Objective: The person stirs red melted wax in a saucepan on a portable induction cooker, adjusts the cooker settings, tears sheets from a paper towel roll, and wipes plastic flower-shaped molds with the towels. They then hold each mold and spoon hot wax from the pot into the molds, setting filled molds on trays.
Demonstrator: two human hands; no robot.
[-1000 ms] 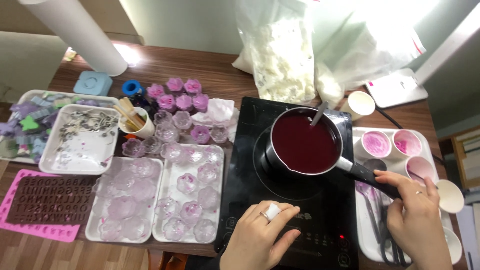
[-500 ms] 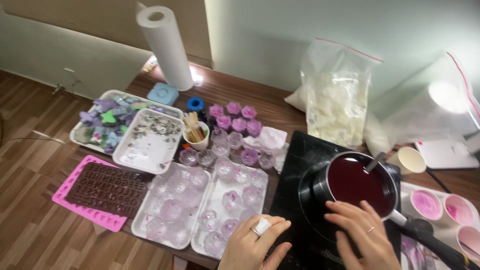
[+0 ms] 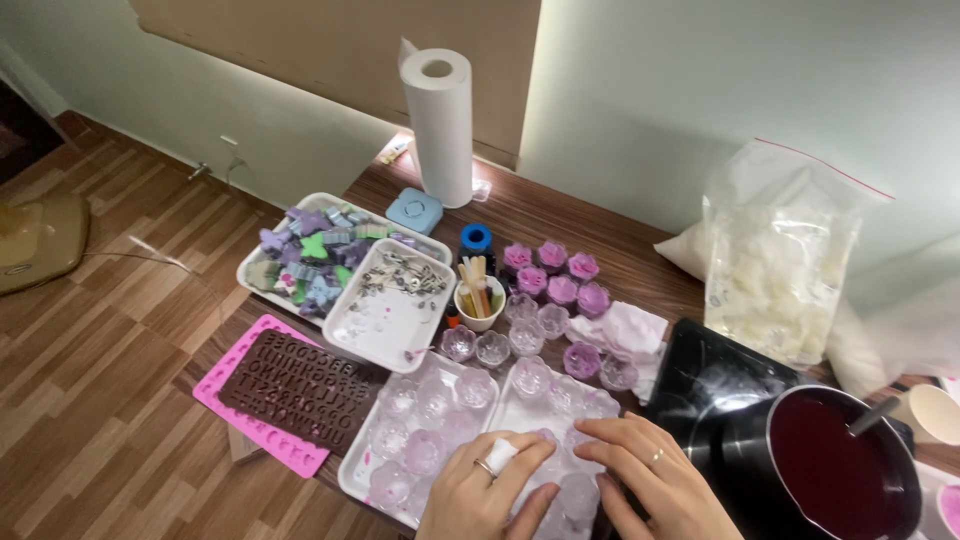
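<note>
- A dark wooden table [image 3: 620, 250] stood against a pale green wall above wood-plank flooring, crowded with craft supplies.
- A large clear bag of white flakes [image 3: 775, 270] leaned at the back right, beside a black cooktop [image 3: 700, 385] carrying a saucepan of deep red liquid [image 3: 835, 470].
- A paper towel roll [image 3: 440, 125] stood upright at the table's far edge.
- A white tray of small clear flower-shaped moulds [image 3: 545, 420] sat at the near edge, just left of the cooktop, with a second such tray [image 3: 415, 425] beside it.
- The left hand [image 3: 485, 495], a bandage on one finger, and the right hand [image 3: 655, 475] rested on that tray's near end, fingers loosely spread and flat over the moulds, gripping nothing.
- The moulds looked light, thin and slippery, likely to tip; the tray's rim seemed the safest hold.
</note>
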